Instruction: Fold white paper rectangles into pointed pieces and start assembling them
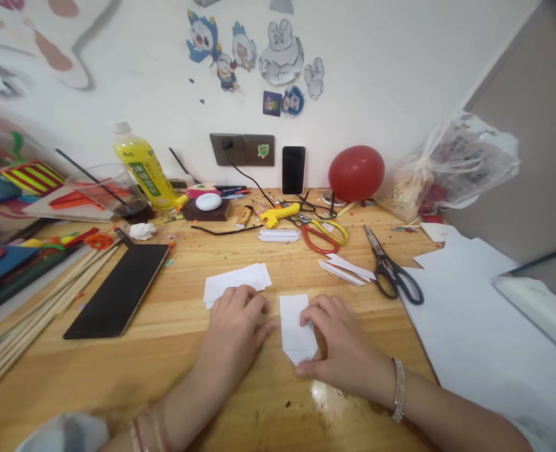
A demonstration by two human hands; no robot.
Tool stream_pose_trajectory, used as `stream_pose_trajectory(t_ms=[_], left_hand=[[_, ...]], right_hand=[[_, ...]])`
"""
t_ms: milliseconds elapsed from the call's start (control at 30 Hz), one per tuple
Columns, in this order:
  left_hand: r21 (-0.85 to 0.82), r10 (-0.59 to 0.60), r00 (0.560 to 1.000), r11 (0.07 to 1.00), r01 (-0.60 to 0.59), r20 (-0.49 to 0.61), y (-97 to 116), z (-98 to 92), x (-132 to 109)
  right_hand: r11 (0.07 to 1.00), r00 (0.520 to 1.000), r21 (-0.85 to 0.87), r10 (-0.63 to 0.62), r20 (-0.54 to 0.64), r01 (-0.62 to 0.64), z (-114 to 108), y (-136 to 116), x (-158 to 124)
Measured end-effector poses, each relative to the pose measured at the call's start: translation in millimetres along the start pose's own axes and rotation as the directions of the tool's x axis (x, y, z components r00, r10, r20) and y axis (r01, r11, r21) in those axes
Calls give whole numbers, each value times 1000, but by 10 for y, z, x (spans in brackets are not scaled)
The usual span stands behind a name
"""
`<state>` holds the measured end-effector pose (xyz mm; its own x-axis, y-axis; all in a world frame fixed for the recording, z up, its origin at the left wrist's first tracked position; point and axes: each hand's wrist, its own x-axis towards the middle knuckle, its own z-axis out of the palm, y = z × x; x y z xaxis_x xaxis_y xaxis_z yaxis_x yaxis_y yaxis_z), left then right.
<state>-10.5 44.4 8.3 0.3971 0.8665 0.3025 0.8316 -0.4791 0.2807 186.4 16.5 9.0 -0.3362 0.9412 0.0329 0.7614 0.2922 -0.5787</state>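
Note:
A small folded white paper [295,326] with a pointed lower end lies on the wooden desk [174,351] in front of me. My right hand [341,342] presses on its right edge, fingers curled against the fold and thumb under the point. My left hand [235,326] rests knuckles-up just left of the paper, fingers bent down onto the desk, nothing visible in it. A stack of white paper slips [235,280] lies right behind my left hand.
Black scissors [393,270] and red-and-yellow scissors [322,235] lie behind my right hand, with paper strips [346,269] between. Large white sheets [475,314] cover the right side. A dark tablet [120,289] and wooden sticks [37,314] lie left. Bottle [144,166], phone [293,170], balloon [356,172] stand at the wall.

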Motion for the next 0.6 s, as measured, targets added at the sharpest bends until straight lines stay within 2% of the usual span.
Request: stream_pose_trajectory(t_ms=[67,100,167,200,300,400,467,600], left_hand=[[-70,115,992,990,-119,-52,61,-30,-32],[-122,217,975,967,-222,-56,114,-37,-58],[-154,459,886,872,-464,-68,230,-27,-122],[-131,516,851,841,-525,-98,280,-13,-153],[-47,533,844,843,-535,-60,353,36,-218],[-6,528,849,849,-528,-2,329,56,-240],[34,513,858,858,-513,18,292,53,-250],[163,433,901,887,-431,26,219,61,-257]], right_hand=[[1000,1000,4,12,3,-12,-6,-5,-3],[1000,1000,6,12,7,-12,-19,-2,-3],[1000,999,21,-15,32,15,-65,17,3],[999,998,36,-41,56,39,-97,35,9],[986,983,101,-142,112,131,-200,110,38],[972,973,98,-222,66,215,-269,186,71],[965,965,7,-262,31,262,-290,213,82],[927,946,-188,-323,37,324,-303,199,68]])
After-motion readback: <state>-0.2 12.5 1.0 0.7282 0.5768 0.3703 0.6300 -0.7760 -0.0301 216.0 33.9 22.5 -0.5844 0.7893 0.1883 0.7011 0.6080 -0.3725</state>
